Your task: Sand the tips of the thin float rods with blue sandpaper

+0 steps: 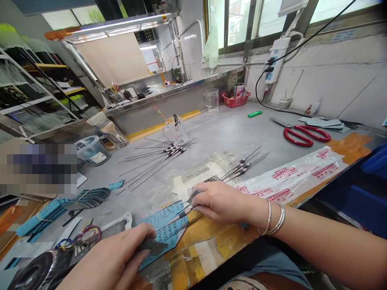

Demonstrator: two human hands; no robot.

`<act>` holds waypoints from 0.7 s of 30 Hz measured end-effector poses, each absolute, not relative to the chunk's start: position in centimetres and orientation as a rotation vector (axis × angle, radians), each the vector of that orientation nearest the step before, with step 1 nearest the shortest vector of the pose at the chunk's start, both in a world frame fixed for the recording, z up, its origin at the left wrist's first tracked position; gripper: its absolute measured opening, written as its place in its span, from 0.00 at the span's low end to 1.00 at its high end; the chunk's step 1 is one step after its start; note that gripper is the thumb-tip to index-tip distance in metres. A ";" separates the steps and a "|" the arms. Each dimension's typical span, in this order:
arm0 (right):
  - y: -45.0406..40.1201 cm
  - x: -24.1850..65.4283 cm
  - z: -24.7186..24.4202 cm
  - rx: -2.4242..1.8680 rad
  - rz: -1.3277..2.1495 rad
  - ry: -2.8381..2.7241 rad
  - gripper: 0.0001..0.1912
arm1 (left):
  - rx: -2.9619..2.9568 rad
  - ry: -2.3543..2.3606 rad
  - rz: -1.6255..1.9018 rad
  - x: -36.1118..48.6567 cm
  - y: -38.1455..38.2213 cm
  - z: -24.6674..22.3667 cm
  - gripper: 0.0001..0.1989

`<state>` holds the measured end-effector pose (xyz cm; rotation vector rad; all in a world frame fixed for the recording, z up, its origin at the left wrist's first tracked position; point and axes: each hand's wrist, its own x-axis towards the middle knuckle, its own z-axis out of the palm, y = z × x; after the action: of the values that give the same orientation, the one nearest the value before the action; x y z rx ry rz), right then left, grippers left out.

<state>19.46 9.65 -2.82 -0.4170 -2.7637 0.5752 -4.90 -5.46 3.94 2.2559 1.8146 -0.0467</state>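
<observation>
My right hand (219, 201), with two silver bangles at the wrist, is closed on a slender fishing float (182, 213) with a dark and pale body, pointing down to the left. Pinched between thumb and fingers of my left hand (121, 253) is a folded grey piece of sandpaper (155, 245). Under the float lies a blue-backed sandpaper sheet (171, 220) printed with 240. Just beyond my right hand, several floats (242, 167) rest on the tabletop, their thin stems pointing away. A larger pile of floats (169, 152) lies farther back.
Red-handled scissors (306, 135), a green cutter (254, 114) and a red basket (236, 100) are at the right and back. Glass mugs (175, 129) stand mid-table. Bundled sandpaper strips (87, 199), a plastic tub (92, 151) and a coil with wires (39, 274) sit at left.
</observation>
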 end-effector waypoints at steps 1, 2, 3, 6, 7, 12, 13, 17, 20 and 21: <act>9.6 19.5 -2.8 -0.420 0.572 -2.764 0.10 | 2.281 1.776 -0.015 -4.7 -5.2 4.0 0.14; 9.6 19.5 -2.8 -0.420 0.572 -2.766 0.10 | 2.314 1.732 0.022 -4.5 -4.9 4.1 0.16; 9.6 19.5 -2.7 -0.423 0.570 -2.768 0.10 | 2.349 1.693 0.050 -4.3 -4.6 4.2 0.16; 9.7 19.5 -2.7 -0.423 0.571 -2.777 0.10 | 2.428 1.704 0.055 -4.0 -3.8 3.9 0.18; 9.7 19.5 -2.7 -0.420 0.571 -2.779 0.10 | 2.438 1.734 0.038 -4.0 -3.6 3.7 0.18; 9.6 19.5 -2.8 -0.401 0.568 -2.804 0.11 | 2.365 1.787 -0.199 -3.4 -3.0 1.9 0.21; 9.5 19.4 -2.8 -0.397 0.566 -2.809 0.11 | 2.343 1.793 -0.218 -3.1 -2.8 1.6 0.21; 9.4 19.4 -2.9 -0.368 0.568 -2.797 0.11 | 2.190 1.875 -0.020 -1.3 -1.5 0.7 0.16; 9.5 19.4 -3.0 -0.365 0.576 -2.779 0.10 | 2.135 1.866 0.066 0.1 -0.4 0.3 0.14; 9.5 19.4 -3.0 -0.371 0.579 -2.778 0.10 | 2.136 1.853 0.068 0.5 -0.2 0.3 0.13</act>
<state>19.44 9.49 -2.97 -0.3711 -2.7779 0.5790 0.50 -0.18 0.33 2.1361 1.8532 0.0676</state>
